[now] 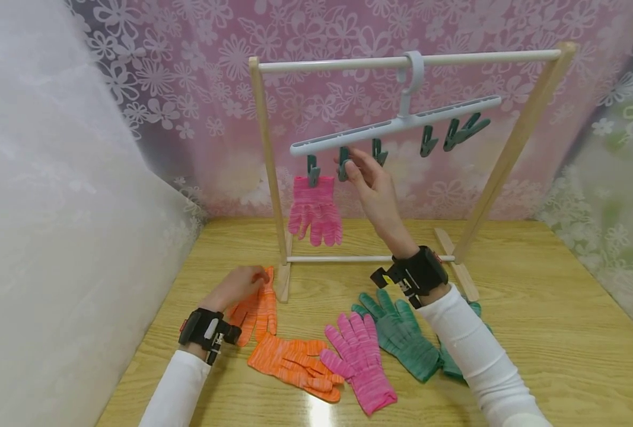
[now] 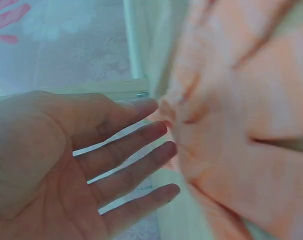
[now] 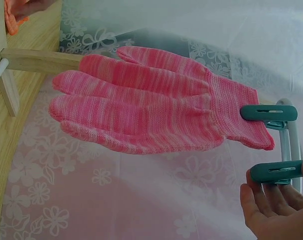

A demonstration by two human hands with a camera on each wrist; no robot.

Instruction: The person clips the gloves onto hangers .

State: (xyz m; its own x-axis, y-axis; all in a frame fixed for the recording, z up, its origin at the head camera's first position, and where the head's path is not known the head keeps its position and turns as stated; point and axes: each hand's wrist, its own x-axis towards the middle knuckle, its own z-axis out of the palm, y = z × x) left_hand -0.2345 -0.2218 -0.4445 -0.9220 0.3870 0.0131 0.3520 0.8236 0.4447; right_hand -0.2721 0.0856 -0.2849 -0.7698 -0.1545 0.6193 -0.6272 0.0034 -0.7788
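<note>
My left hand (image 1: 238, 287) pinches the cuff end of an orange glove (image 1: 263, 311), whose fingers hang down toward the table. The left wrist view shows the thumb and forefinger on the orange knit fabric (image 2: 231, 115), the other fingers nearly straight. Up at the hanger (image 1: 359, 133), my right hand (image 1: 377, 193) grips a green clothespin (image 3: 274, 171) between thumb and fingers. That clothespin carries no glove. Just left of it, another clothespin (image 1: 312, 171) holds a pink glove (image 1: 316, 210) by its cuff, fingers downward.
The tilted hanger hooks over a white rod (image 1: 337, 64) on a wooden stand (image 1: 508, 151); more clothespins (image 1: 427, 142) hang to the right. On the table lie an orange glove (image 1: 286, 359), a pink glove (image 1: 361, 362) and green gloves (image 1: 404, 338), one partly under my right forearm.
</note>
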